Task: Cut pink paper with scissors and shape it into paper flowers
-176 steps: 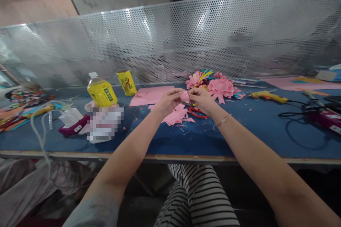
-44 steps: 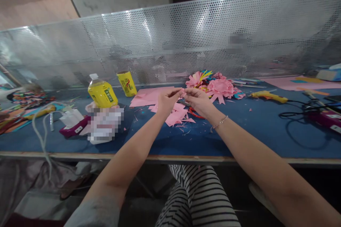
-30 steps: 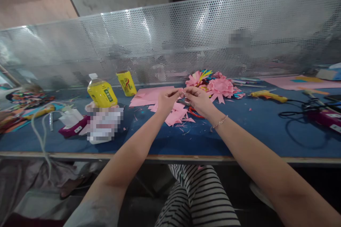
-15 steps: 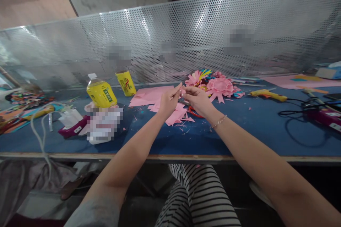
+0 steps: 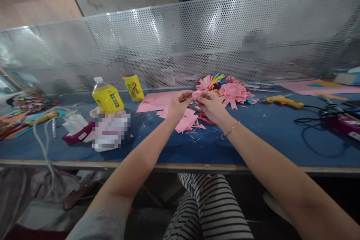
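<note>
I see left hand (image 5: 179, 105) and right hand (image 5: 210, 105) both pinching pink paper (image 5: 197, 94) left of the big flower (image 5: 233, 92), glue gun (image 5: 284, 101) right of it.

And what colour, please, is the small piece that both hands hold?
The small piece is pink, best seen in the head view.

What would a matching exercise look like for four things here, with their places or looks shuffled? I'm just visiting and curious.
Things:
1. Small pink paper piece
2. Glue gun
3. Bottle
4. Metal screen

Places or looks:
A. White-capped, standing on the left part of the blue table
B. Full of holes, along the far side
C. Held between left hand and right hand
D. Yellow, lying right of the pink paper flowers

Pairs: 1-C, 2-D, 3-A, 4-B
</note>
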Available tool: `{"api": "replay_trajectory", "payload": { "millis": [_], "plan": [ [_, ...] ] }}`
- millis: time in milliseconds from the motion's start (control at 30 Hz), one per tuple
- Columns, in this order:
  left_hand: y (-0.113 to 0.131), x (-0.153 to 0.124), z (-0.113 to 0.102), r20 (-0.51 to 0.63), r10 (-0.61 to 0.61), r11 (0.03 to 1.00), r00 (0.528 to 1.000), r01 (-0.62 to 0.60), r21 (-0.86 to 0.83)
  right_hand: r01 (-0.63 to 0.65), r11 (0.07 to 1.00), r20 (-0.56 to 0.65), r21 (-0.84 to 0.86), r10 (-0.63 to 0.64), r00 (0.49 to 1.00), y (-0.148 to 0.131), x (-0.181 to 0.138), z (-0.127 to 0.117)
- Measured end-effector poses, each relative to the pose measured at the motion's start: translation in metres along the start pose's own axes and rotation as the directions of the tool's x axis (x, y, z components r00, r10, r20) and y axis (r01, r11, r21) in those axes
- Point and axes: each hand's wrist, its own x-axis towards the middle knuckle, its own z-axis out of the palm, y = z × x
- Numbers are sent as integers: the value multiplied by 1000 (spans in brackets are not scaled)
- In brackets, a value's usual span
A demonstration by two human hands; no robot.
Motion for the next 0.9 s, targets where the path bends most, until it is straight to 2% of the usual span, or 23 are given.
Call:
{"api": "replay_trajectory", "payload": {
  "millis": [167,533,767,900],
  "plan": [
    [0,-1,1,55,14,1000,998,-13,-22,-58,995,9,86,58,998,-2,-4,5],
    [-13,4,-2,26,-57,993,998,59,-103,-129,991,41,40,127,991,-4,-5,4],
    [-13,6,-2,77,-148,947,986,164,-276,-172,976,32,135,169,985,-9,-6,5],
    [-12,7,-2,100,-174,930,980,197,-310,-190,970,17,152,190,982,-8,-4,4]
  ]
}}
